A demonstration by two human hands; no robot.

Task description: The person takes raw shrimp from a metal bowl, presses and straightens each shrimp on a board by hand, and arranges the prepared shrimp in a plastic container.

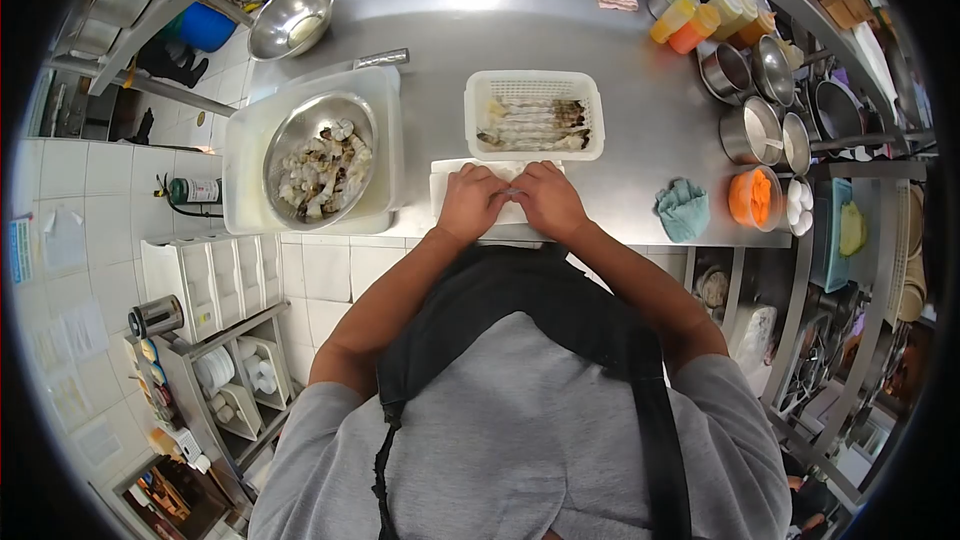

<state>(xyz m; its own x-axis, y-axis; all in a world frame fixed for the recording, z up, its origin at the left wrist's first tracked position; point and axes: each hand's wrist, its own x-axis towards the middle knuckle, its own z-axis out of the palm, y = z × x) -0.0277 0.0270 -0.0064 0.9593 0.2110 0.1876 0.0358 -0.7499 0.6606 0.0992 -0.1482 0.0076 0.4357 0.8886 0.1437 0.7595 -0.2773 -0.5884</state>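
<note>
Shrimp (513,193), pinched by both our left hand (470,202) and right hand (549,200) on the board (445,180); basket (534,115) holds peeled rows, bowl (320,157) shells.

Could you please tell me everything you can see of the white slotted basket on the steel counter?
The white basket is a rectangular tray of what looks like plastic, with slotted walls and a rounded rim. It sits flat on the steel counter, just beyond the white board where the left hand and right hand work. Inside lie several long, pale peeled shrimp in rows, tails toward the right. Neither hand touches it.
</note>
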